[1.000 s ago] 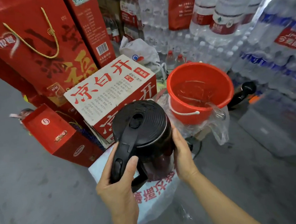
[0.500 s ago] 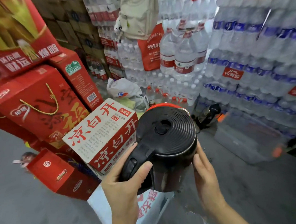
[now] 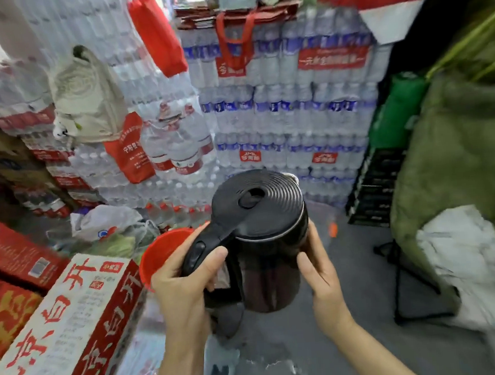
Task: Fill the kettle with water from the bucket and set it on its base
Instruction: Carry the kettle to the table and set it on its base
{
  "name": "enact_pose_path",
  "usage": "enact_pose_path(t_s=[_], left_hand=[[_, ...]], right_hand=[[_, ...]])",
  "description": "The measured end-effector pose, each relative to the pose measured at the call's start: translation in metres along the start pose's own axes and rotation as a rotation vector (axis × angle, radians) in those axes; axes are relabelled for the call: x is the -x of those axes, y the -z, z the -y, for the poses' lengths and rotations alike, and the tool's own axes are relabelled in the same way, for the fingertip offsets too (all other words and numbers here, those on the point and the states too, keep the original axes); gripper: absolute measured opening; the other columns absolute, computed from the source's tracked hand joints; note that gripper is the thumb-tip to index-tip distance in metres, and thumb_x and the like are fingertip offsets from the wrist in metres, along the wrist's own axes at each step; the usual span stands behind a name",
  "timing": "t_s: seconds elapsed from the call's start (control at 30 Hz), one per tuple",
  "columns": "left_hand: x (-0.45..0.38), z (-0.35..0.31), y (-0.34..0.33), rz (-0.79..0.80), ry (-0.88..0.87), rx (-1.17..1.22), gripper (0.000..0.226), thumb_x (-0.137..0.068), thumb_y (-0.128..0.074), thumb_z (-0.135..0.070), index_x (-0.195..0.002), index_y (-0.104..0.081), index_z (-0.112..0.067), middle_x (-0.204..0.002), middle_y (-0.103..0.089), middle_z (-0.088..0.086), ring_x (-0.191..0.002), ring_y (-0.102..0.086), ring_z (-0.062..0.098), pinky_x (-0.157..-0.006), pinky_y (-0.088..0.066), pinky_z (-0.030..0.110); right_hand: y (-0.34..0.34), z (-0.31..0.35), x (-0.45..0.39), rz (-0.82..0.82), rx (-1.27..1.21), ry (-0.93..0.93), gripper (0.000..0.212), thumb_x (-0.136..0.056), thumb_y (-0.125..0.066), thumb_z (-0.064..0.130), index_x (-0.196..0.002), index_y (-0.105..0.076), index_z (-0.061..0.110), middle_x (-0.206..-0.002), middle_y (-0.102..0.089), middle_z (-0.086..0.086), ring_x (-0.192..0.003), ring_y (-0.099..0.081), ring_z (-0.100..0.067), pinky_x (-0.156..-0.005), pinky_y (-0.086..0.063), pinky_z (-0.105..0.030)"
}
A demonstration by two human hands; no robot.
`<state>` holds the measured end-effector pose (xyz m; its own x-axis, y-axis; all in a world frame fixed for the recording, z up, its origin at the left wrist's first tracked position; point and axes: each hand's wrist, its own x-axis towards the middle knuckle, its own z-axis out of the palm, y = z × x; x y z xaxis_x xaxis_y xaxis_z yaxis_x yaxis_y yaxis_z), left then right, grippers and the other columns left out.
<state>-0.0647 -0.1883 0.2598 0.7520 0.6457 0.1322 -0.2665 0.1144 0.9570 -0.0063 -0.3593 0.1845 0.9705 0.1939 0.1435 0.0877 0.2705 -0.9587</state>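
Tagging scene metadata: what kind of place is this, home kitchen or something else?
Not a kitchen; probably a shop's stockroom or drinks warehouse. Shrink-wrapped packs of bottled water are stacked high along the walls, red gift cartons and a drinks carton are piled at left, and the floor is bare concrete.

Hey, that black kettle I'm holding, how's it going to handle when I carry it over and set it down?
The kettle looks rigid, so it shouldn't flex. Your left hand grips the handle while your right hand steadies the body, suggesting some weight. Its glossy side may be slippery; the lid looks closed, so spilling seems unlikely.
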Motion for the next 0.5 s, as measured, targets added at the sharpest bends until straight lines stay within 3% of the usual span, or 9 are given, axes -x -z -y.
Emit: enact_pose_path(t_s=[0.07, 0.17, 0.3, 0.4, 0.5], left_hand=[[-0.004, 0.003, -0.023, 0.074, 0.035, 0.015, 0.05, -0.045, -0.089, -0.038, -0.095, -0.081, -0.033, -0.056, -0.057, -0.009, -0.049, -0.042, 0.01, -0.05, -0.038, 0.021], [-0.003, 0.01, -0.057, 0.217, 0.056, 0.012, 0.067, -0.042, -0.092, -0.047, -0.103, -0.08, -0.022, -0.061, -0.062, -0.01, -0.053, -0.049, 0.009, -0.055, -0.042, 0.019], [0.01, 0.023, -0.107, 0.416, 0.1, 0.026, 0.051, -0.052, -0.085, -0.029, -0.102, -0.08, -0.019, -0.063, -0.065, -0.012, -0.053, -0.052, 0.004, -0.056, -0.044, 0.016], [0.028, 0.033, -0.15, 0.556, 0.114, 0.034, 0.046, -0.055, -0.084, -0.029, -0.1, -0.08, -0.022, -0.066, -0.066, -0.011, -0.057, -0.054, 0.004, -0.059, -0.045, 0.016], [0.057, 0.038, -0.198, 0.684, 0.136, 0.071, 0.041, -0.056, -0.084, -0.028, -0.097, -0.081, -0.025, -0.064, -0.066, -0.013, -0.056, -0.055, 0.001, -0.059, -0.044, 0.013]], right_hand=[[0.017, 0.013, 0.002, -0.084, -0.027, 0.025, 0.056, -0.098, -0.048, 0.01, -0.149, -0.031, 0.024, -0.145, -0.046, 0.031, -0.135, -0.033, 0.017, -0.104, -0.033, -0.007], [0.046, 0.024, 0.009, -0.218, -0.061, 0.056, 0.056, -0.093, -0.055, 0.017, -0.144, -0.038, 0.032, -0.15, -0.046, 0.019, -0.141, -0.037, 0.0, -0.112, -0.033, -0.018], [0.091, 0.034, 0.026, -0.397, -0.091, 0.112, 0.057, -0.09, -0.052, 0.014, -0.145, -0.04, 0.026, -0.151, -0.047, 0.007, -0.142, -0.039, -0.009, -0.113, -0.033, -0.026], [0.13, 0.044, 0.045, -0.522, -0.076, 0.146, 0.069, -0.089, -0.063, 0.03, -0.15, -0.036, 0.016, -0.154, -0.044, 0.001, -0.144, -0.036, -0.014, -0.119, -0.026, -0.04], [0.174, 0.06, 0.066, -0.631, -0.066, 0.177, 0.065, -0.089, -0.058, 0.019, -0.15, -0.036, 0.015, -0.154, -0.045, 0.0, -0.144, -0.036, -0.015, -0.12, -0.024, -0.044]])
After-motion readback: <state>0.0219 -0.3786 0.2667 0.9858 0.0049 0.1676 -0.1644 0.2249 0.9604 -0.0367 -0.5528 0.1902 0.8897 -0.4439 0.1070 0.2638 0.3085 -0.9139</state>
